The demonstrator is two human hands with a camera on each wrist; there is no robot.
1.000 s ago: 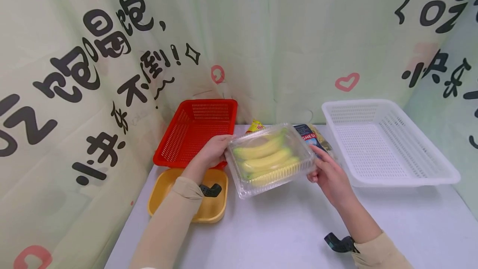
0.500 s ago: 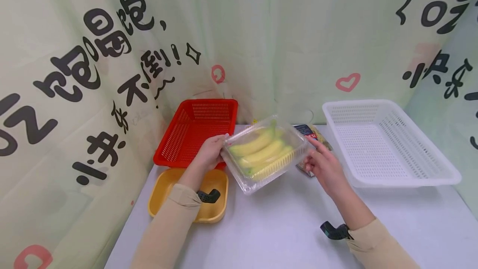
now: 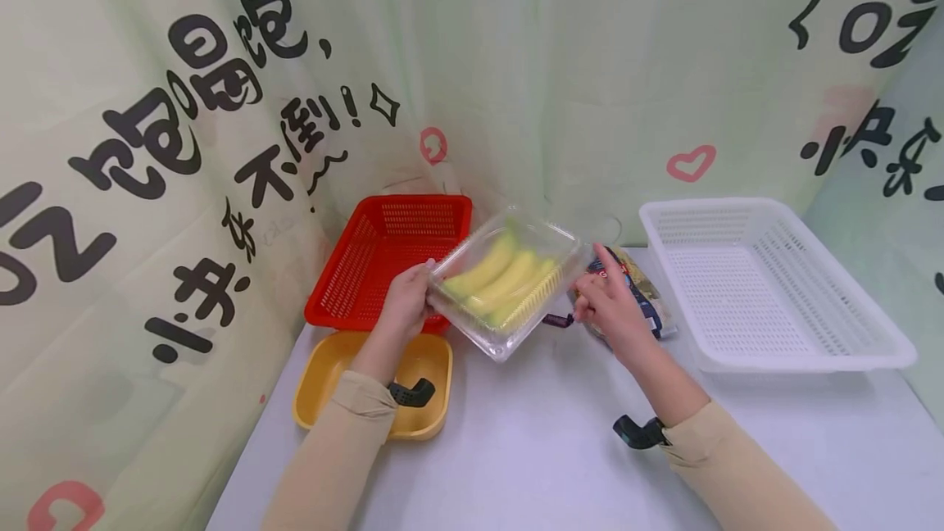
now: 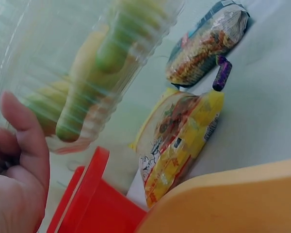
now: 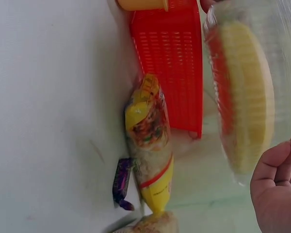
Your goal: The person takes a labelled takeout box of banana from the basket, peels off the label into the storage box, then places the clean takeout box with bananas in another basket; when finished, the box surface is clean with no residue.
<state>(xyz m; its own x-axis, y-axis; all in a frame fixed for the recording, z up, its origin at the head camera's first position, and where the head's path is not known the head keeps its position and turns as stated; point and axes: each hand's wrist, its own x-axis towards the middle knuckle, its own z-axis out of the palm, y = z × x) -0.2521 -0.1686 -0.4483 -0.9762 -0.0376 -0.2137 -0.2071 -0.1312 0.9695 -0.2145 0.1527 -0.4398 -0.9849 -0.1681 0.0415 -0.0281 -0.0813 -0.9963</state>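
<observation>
A clear plastic clamshell box [image 3: 568,240] with several yellow-green bananas [image 3: 509,277] inside is held tilted above the table. My left hand [image 3: 406,301] grips its left corner; in the left wrist view the thumb lies over the clear plastic. My right hand [image 3: 608,301] is at the box's right edge, index finger extended beside the corner and the other fingers bent. In the right wrist view, the right hand's fingertips [image 5: 276,153] overlap the end of the box.
A red basket [image 3: 317,314] and yellow basin [image 3: 442,400] stand left; a white basket [image 3: 811,363] stands right. Behind the box lie a dark food bag [image 3: 649,301], a purple-wrapped candy [image 3: 558,320] and a yellow food packet [image 4: 177,141]. A printed curtain [image 3: 501,64] hangs around the table.
The box has moved left and turned counterclockwise, its far corner rising. Both hands have shifted left, the right one more, and its index finger has straightened. The candy has come into view.
</observation>
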